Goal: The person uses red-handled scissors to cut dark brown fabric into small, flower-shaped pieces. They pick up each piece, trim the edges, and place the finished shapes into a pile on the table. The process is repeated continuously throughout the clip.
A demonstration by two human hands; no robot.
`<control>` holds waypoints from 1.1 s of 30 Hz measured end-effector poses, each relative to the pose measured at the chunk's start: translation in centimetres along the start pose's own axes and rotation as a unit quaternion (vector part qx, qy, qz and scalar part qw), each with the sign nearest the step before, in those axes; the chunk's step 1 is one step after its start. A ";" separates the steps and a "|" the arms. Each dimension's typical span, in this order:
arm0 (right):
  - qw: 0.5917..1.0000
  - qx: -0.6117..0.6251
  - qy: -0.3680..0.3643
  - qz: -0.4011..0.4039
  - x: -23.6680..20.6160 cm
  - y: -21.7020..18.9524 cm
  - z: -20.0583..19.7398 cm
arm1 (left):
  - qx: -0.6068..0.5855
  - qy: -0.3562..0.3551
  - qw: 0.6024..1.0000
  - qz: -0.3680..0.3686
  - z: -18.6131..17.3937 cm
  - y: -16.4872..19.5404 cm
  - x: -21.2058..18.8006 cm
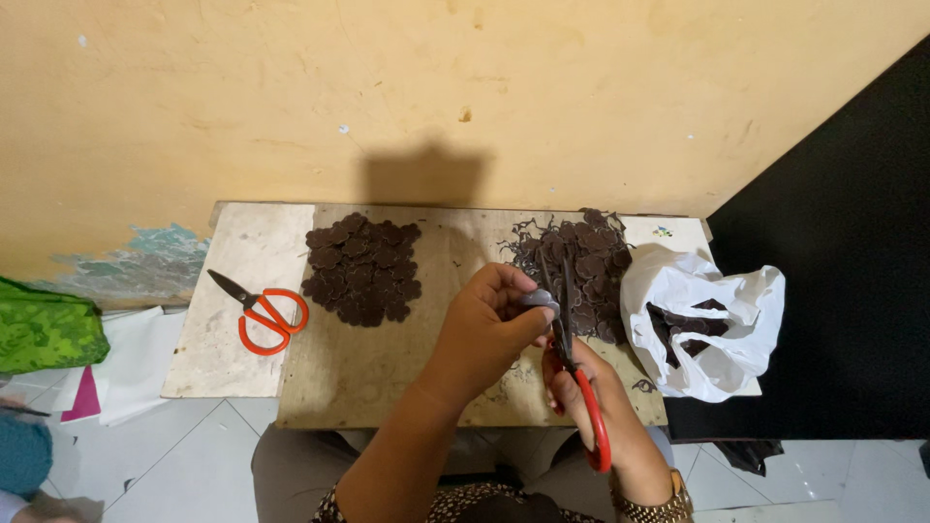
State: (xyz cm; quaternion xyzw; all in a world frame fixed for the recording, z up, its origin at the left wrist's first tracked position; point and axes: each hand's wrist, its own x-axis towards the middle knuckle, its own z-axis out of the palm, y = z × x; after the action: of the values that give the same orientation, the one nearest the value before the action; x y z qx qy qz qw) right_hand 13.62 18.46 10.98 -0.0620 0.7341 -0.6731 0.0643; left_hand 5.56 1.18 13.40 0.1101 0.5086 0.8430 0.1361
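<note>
On the table [242, 358], the spare scissors [263, 310] lie left of the cut-piece pile [361, 268]; the scrap heap [579, 266] and bag [702, 324] lie to its right.

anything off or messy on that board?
Mostly tidy. The left pile of dark cut shapes sits neat; the right pile is ragged, with thin trimmings straggling off it onto the wooden board. The white plastic bag hangs over the board's right edge. Spare red-handled scissors lie askew at left.
</note>
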 end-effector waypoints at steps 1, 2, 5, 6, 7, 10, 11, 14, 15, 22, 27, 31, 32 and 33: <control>1.000 0.005 0.002 0.003 0.0 0.1 0.1 | 0.002 0.003 1.000 0.002 0.0 0.0 0.0; 1.000 -0.002 0.006 0.002 0.0 0.3 0.2 | 0.005 0.006 1.000 0.005 0.1 0.0 -0.1; 0.999 -0.025 0.025 0.007 0.0 0.7 0.3 | 0.001 0.011 1.000 0.006 0.1 -0.1 -0.1; 0.999 -0.032 0.034 0.014 0.0 0.7 0.3 | -0.002 0.012 1.000 0.005 0.1 -0.1 -0.2; 0.998 -0.039 0.043 0.021 0.0 0.8 0.3 | 0.000 0.014 1.000 0.006 0.2 -0.2 -0.1; 0.998 -0.036 0.043 -0.012 -0.1 0.9 0.4 | -0.001 0.017 1.000 0.009 0.3 -0.3 -0.1; 0.999 -0.027 0.043 -0.013 -0.1 0.9 0.4 | -0.005 0.018 1.000 0.008 0.3 -0.4 -0.1; 0.999 -0.015 0.047 -0.011 -0.1 1.0 0.6 | -0.011 0.019 1.000 0.003 0.2 -0.6 0.0; 0.998 -0.020 0.052 -0.007 -0.1 1.0 0.6 | -0.011 0.019 1.000 0.001 0.1 -0.6 0.0; 0.998 -0.008 0.067 0.006 -0.1 1.3 0.4 | 0.014 0.008 1.000 0.026 0.1 -1.0 -0.1; 0.996 -0.022 0.087 0.007 -0.2 1.9 0.5 | -0.017 0.007 0.999 -0.047 0.2 -1.0 -0.3; 0.995 0.006 0.097 0.037 0.1 2.3 0.4 | 0.033 0.010 0.999 0.039 0.0 -0.9 -0.2; 0.996 0.006 0.088 0.030 0.0 2.3 0.3 | 0.023 0.017 0.999 0.029 -0.1 -0.9 -0.2; 0.997 0.006 0.079 0.024 -0.1 2.3 0.2 | 0.012 0.024 0.999 0.020 -0.1 -1.0 -0.1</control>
State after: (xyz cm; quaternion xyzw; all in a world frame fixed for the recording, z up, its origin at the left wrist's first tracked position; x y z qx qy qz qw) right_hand 13.70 18.46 8.68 0.0095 0.7342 -0.6785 0.0222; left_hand 5.75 1.46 12.44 0.1016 0.5193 0.8419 0.1058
